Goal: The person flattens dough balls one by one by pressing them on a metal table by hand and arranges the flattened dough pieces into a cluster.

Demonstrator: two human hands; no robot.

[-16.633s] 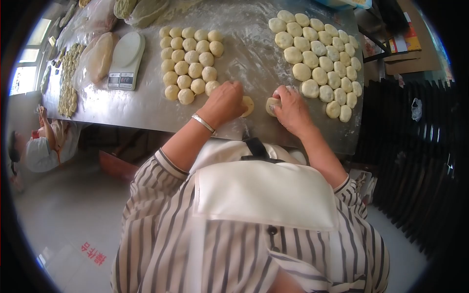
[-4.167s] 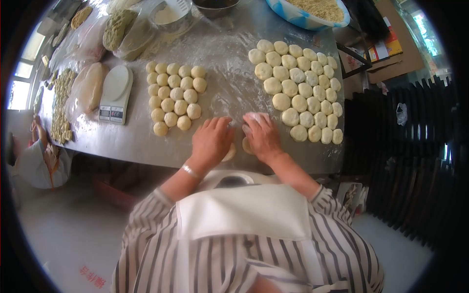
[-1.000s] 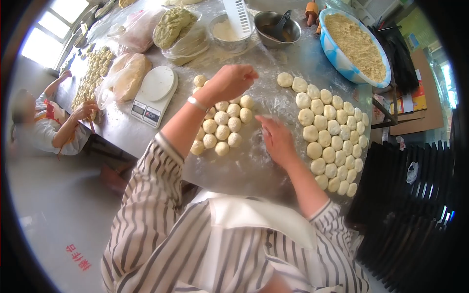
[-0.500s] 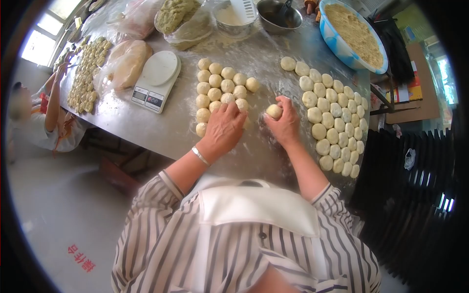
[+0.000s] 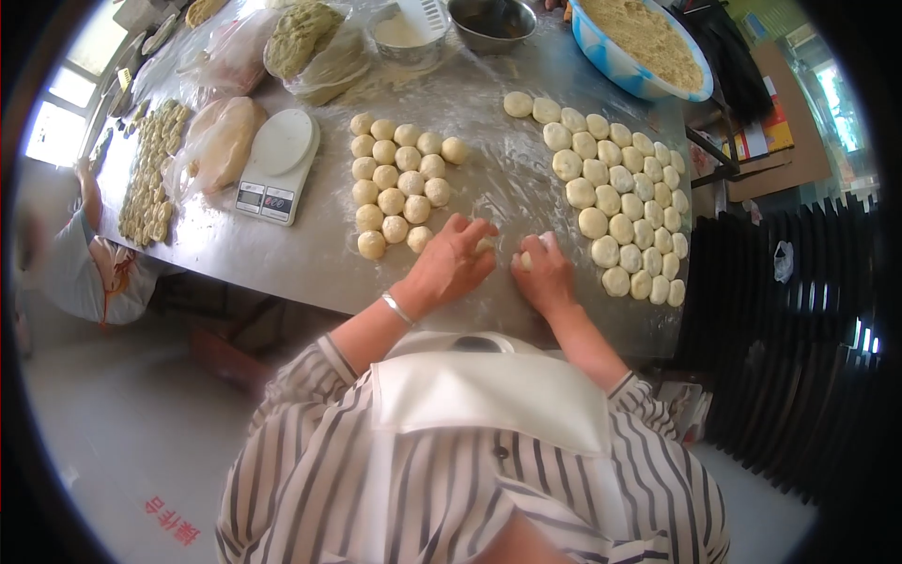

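Observation:
Fingers curled, my left hand [image 5: 458, 258] grips a pale dough ball [image 5: 485, 245], partly hidden, just right of the round dough balls [image 5: 388, 176] laid in rows. My right hand [image 5: 545, 271] is closed around another dough ball [image 5: 527, 260], of which only a part shows. Both hands are low over the metal table [image 5: 319, 258], a small gap between them. Several flattened dough pieces [image 5: 621, 179] lie in close rows to the right of my right hand.
A white scale [image 5: 281, 155] and bagged dough [image 5: 225, 141] lie left. Behind are a flour container [image 5: 399, 33], a metal bowl [image 5: 490, 21] and a blue-white basin [image 5: 648, 42] of crumbs. Small dough pieces [image 5: 150, 179] and a person [image 5: 103, 273] are far left; dark stacked trays [image 5: 780, 348] stand right.
Since half a second ago, my left hand has left the ball rows with a dough ball and moved right. My right hand has turned its ball down toward the table. The view has shifted slightly.

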